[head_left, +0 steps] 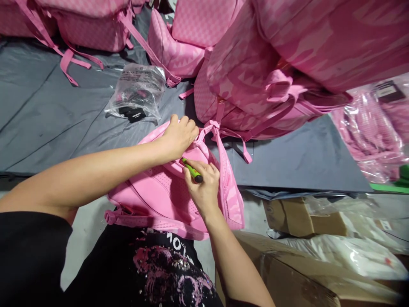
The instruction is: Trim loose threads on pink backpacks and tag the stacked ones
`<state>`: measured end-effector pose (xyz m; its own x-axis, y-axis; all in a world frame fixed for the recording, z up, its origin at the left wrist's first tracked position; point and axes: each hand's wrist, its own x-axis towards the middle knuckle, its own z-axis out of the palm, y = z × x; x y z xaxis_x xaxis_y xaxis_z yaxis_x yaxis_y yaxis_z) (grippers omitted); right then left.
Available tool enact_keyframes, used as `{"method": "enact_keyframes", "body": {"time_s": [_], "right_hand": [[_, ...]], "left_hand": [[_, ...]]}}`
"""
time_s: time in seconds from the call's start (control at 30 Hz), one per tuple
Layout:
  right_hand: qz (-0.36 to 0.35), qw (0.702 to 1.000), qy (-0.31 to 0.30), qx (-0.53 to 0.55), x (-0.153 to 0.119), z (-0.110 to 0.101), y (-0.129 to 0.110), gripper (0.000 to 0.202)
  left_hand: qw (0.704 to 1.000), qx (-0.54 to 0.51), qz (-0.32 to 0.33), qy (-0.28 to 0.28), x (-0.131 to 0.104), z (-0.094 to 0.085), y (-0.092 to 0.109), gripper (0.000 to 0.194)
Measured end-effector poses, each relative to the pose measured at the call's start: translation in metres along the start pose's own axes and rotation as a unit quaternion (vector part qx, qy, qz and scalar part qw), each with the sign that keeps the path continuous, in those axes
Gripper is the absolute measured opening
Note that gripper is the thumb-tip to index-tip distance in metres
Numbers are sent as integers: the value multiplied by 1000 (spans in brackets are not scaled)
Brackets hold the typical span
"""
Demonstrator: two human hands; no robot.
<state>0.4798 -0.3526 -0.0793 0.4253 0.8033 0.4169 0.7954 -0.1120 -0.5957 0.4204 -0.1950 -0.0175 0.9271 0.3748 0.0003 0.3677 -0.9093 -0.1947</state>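
A pink backpack (pixel 153 185) leans at the table's front edge against my body, its padded mesh back panel and shoulder straps turned up towards me. My left hand (pixel 180 136) is closed over the backpack's top edge, beside the top loop and strap buckle. In my right hand (pixel 204 183) is a slim green tool with a black end (pixel 192 171), held between thumb and fingers. Its far tip touches or nearly touches the pink fabric just below my left hand; what the tip is like, I cannot see.
Large pink backpacks (pixel 249 85) stand on the grey-covered table (pixel 64 115) at the back and right. A clear plastic bag (pixel 137 91) with black items lies to the left. Plastic-wrapped pink goods (pixel 370 132) sit at far right. Cardboard boxes (pixel 287 215) stand below the table.
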Motion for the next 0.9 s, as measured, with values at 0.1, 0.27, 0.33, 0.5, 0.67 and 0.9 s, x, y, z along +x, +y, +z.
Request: {"method": "enact_keyframes", "body": {"time_s": [0.1,0.27,0.33,0.5,0.67,0.9], "right_hand": [[22,999,26,-18,-1,-3,1,20],[-8,1000,15,26,1,9,-4,19],[-12,1000,27,-2,1,10,-5,19],[9,999,39,-15,-3,6,-1,19],[31,998,50,32,-9,0,6,22],[5,999,35,39,-1,12,-1,19]], "left_hand": [[1000,-7,2,-10,1,-2,1,40],[1000,-13,-2,-14,1,-2,0,33],[1000,-9,3,-18,1,-2,-2,35],[1000,0,16,-1,0,1,-5,40],[1000,2,20,14,-1,4,-6,46],[1000,0,11,16,-2,4,-7,40]]}}
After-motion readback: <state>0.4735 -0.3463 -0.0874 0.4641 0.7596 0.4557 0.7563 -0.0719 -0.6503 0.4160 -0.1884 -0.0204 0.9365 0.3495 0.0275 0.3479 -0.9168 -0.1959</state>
